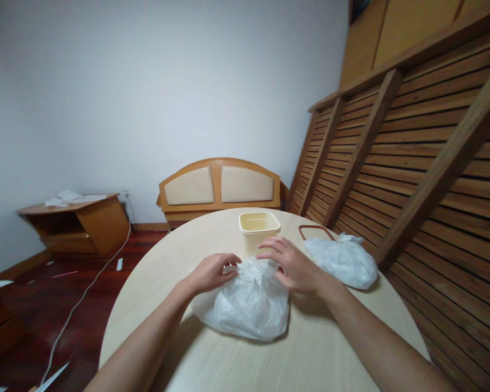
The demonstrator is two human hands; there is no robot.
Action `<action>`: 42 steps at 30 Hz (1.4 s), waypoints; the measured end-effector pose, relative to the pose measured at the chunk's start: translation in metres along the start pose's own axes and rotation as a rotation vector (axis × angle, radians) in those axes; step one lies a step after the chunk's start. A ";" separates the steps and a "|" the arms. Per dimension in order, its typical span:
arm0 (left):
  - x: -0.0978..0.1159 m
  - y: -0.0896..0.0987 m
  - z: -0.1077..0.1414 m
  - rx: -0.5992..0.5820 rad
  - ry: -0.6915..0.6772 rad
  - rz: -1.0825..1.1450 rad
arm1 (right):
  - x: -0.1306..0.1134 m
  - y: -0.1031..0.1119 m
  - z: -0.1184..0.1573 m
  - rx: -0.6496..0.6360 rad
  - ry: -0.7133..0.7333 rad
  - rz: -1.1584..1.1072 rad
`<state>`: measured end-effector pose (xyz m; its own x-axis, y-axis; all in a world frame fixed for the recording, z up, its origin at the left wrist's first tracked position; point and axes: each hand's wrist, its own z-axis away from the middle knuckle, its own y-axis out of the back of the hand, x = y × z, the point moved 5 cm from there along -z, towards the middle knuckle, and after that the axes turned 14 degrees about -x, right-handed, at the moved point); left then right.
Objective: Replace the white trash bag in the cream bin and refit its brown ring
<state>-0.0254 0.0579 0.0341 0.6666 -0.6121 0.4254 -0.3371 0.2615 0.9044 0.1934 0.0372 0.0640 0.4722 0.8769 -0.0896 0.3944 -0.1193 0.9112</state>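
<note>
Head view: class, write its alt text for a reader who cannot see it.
A person's left hand and right hand curve around the gathered top of a white bag on a round table. A yellow tub stands just beyond; a second bag lies to the right.
</note>
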 end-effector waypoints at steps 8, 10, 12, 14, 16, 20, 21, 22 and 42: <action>0.013 0.014 0.005 0.142 -0.139 0.043 | 0.027 0.004 0.008 0.064 -0.198 -0.169; 0.015 0.018 0.007 0.192 -0.135 0.046 | 0.050 0.009 0.019 0.214 -0.359 -0.265; 0.013 0.020 0.008 0.239 -0.112 0.036 | 0.070 0.012 0.030 0.334 -0.487 -0.309; 0.011 0.021 0.008 0.279 -0.080 0.021 | 0.084 0.012 0.039 0.402 -0.562 -0.290; 0.007 0.022 0.009 0.316 -0.049 0.010 | 0.089 0.014 0.042 0.412 -0.558 -0.209; 0.003 0.023 0.009 0.366 -0.018 0.025 | 0.065 0.022 0.035 0.314 -0.310 0.034; 0.003 0.023 0.009 0.368 -0.019 0.035 | 0.055 0.023 0.032 0.283 -0.244 0.072; 0.002 0.022 0.009 0.368 -0.022 0.046 | 0.046 0.024 0.028 0.249 -0.191 0.093; 0.038 0.000 0.002 -0.040 -0.161 0.340 | -0.007 -0.010 -0.004 -0.279 -0.094 -0.060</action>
<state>-0.0019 0.0332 0.0503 0.4072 -0.5936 0.6942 -0.4930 0.4970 0.7141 0.1830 0.0342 0.0567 0.5303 0.8303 -0.1716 0.1980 0.0756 0.9773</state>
